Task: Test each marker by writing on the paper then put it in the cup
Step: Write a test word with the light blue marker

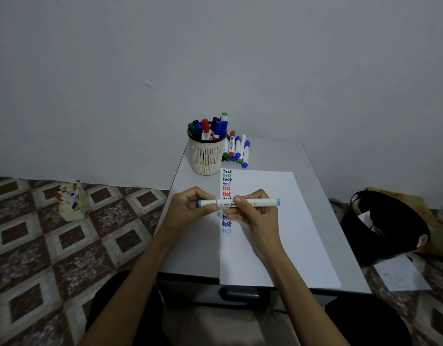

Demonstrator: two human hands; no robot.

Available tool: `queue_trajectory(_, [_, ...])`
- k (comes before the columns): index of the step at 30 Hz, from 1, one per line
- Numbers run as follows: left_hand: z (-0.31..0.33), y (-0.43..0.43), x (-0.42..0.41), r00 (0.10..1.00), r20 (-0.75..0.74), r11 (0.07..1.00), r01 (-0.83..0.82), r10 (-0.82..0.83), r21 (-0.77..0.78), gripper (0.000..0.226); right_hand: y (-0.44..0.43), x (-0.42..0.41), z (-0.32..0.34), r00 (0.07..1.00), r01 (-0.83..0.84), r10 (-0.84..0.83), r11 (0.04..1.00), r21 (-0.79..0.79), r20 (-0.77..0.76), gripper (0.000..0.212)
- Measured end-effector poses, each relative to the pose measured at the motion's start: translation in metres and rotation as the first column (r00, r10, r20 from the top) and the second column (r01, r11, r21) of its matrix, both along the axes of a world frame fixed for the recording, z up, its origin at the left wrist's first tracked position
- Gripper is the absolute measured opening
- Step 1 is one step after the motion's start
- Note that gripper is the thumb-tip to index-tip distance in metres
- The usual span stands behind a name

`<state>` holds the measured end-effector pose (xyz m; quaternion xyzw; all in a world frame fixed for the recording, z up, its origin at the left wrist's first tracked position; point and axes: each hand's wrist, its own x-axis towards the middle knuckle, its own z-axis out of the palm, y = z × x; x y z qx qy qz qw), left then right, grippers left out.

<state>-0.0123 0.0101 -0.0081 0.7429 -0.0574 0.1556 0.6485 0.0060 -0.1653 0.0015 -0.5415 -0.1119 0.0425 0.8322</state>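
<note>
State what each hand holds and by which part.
Both hold one white-barrelled marker with light-blue ends. The left hand pinches its left capped end; the right hand grips mid-barrel.

Dial centred on the held marker (265, 203). The left hand (188, 206) and right hand (255, 213) grip it crosswise, so the middle of the paper (277, 240) is blocked. Cup (206, 158) at 11 is stuffed, caps (216, 127) poking past the rim, tight gaps only. Loose markers (237, 149) are piled at 12 to 1, right beside the cup. Desk (277, 156) is bare at 1 to 2, plus a slim bare strip at 10. Wall (215, 58) sits just behind at 12.
</note>
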Motion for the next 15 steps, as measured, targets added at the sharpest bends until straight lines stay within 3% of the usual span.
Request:
queue_trajectory(7, [0.002, 0.003, 0.001, 1.0, -0.005, 0.977, -0.024, 0.024, -0.211, 0.017, -0.002, 0.002, 0.001, 0.993, 0.113, -0.114, 0.993, 0.031, 0.032, 0.018])
queue_trajectory(11, [0.002, 0.005, 0.003, 0.998, 0.0, 0.954, -0.054, 0.056, -0.294, 0.034, -0.013, 0.009, 0.013, 0.988, 0.064, -0.009, 0.931, -0.359, 0.154, 0.008])
queue_trajectory(13, [0.0, 0.005, 0.004, 0.999, -0.003, 0.968, -0.044, 0.044, -0.246, 0.027, -0.011, 0.014, 0.02, 0.969, 0.032, 0.122, 0.801, -0.598, 0.216, 0.016])
queue_trajectory(15, [-0.001, 0.004, 0.006, 1.0, -0.005, 0.984, -0.027, 0.027, -0.177, 0.021, -0.003, 0.019, 0.026, 0.939, 0.089, 0.214, 0.605, -0.792, 0.268, 0.025])
